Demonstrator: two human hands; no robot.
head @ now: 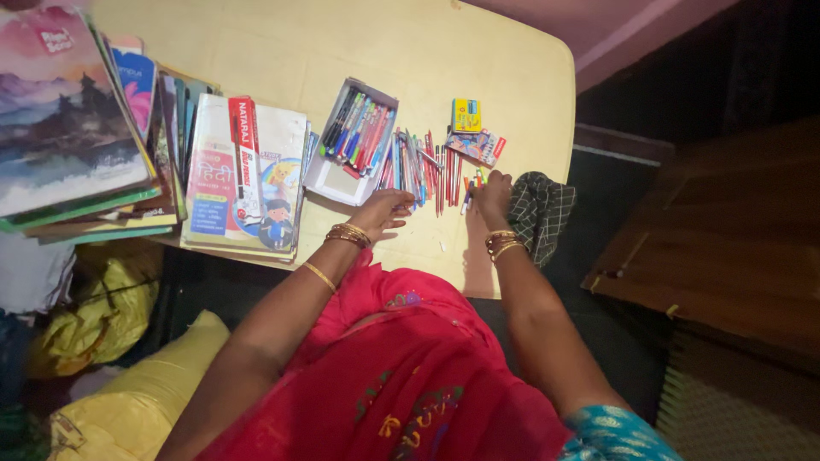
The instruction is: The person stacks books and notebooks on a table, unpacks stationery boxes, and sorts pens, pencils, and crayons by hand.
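While the left hand (pixel 382 207) rests with loose fingers on the yellow tabletop (pixel 282 51), just below the loose pens (pixel 420 166), the right hand (pixel 493 193) touches the pens' right end; I cannot tell if it grips one. A white pen box (pixel 352 141) lies beside them, near a checked cloth (pixel 540 212).

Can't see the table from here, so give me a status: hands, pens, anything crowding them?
Left hand open, fingertips at loose pens. Right hand on pens at row's right end, grip unclear. Pen box and checked cloth close by.
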